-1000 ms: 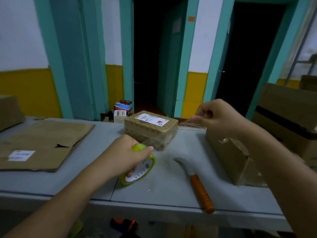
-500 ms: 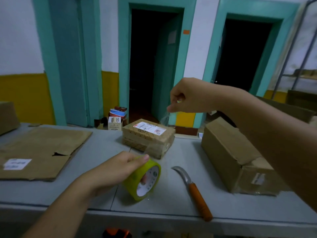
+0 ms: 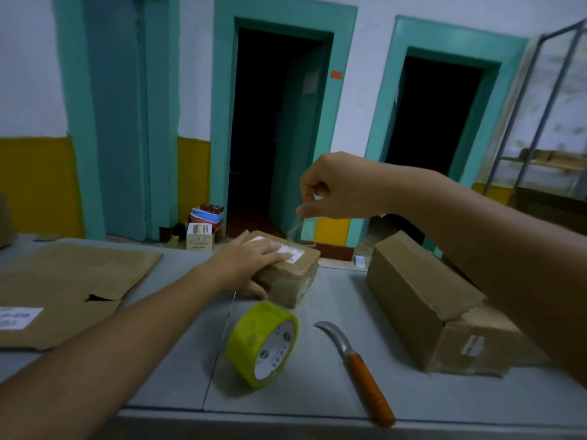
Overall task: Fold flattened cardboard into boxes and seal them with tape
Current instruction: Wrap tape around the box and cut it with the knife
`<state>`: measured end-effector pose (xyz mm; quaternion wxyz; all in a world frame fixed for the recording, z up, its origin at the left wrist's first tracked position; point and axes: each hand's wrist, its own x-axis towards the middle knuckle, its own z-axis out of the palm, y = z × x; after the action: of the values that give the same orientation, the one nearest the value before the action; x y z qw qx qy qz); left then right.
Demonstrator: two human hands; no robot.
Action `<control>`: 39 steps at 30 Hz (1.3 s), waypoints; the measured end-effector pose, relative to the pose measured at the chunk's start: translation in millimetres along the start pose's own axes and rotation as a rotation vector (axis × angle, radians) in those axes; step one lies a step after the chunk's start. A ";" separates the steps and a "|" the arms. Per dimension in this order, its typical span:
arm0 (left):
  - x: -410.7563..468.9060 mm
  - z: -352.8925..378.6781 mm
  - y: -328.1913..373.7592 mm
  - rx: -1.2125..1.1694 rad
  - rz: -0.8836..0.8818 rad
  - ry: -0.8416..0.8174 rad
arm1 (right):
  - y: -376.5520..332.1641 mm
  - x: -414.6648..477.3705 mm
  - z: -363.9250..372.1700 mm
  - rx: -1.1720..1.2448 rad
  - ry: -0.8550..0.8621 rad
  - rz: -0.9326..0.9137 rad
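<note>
While the yellow-green roll of tape (image 3: 262, 342) stands on edge at the near side of the grey table (image 3: 305, 404), untouched, I've got the curved steel knife with an orange handle (image 3: 359, 366) lying just to its right.

Moving out: left hand (image 3: 251, 262) is down on the small brown cardboard box (image 3: 293, 276), fingers straight and flat across the top and partly over its white label (image 3: 292, 253), thumb against the near face. That reads to me as a steadying press, not a lift. Above and beyond it, right hand (image 3: 340, 188) is up in the air, thumb and fingertips pinched on a strip of clear tape (image 3: 297, 225) that hangs toward the box's far edge.

So I judge we're on the sealing step for this small box. Next move calls for bringing that strip down onto the top, laying it straight along the seam and smoothing it before it folds on itself.

Off right sits a long brown cardboard box (image 3: 422, 300), already formed; off left, a flattened brown cardboard sheet (image 3: 73, 281), not yet folded.

What I can't get: the strip nearly vanishes against the dark doorway, so I can't tell where its lower end is or whether it joins the roll. The small box's seam is under the left hand, the right forearm cuts across part of the long box, and the sheet runs off the left edge.
</note>
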<state>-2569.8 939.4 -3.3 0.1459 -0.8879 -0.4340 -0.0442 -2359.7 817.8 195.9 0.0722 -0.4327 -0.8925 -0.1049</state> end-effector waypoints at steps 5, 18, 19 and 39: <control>12.5 -26.1 -12.7 -0.123 -0.041 -0.017 | 12.2 3.0 0.3 -0.015 -0.012 0.002; -17.8 -138.7 15.0 0.177 0.078 0.038 | 25.3 -2.6 4.6 -0.041 -0.004 0.006; -19.4 -142.1 15.2 0.182 0.085 0.053 | 25.1 -2.9 4.4 -0.040 -0.003 0.004; -56.3 -146.2 13.1 0.167 0.191 0.194 | 43.9 -1.1 23.7 0.132 -0.148 0.111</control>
<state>-2587.3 845.7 121.7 0.2640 -0.9014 -0.3338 -0.0797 -2325.3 849.3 178.2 0.0400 -0.4822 -0.8751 -0.0095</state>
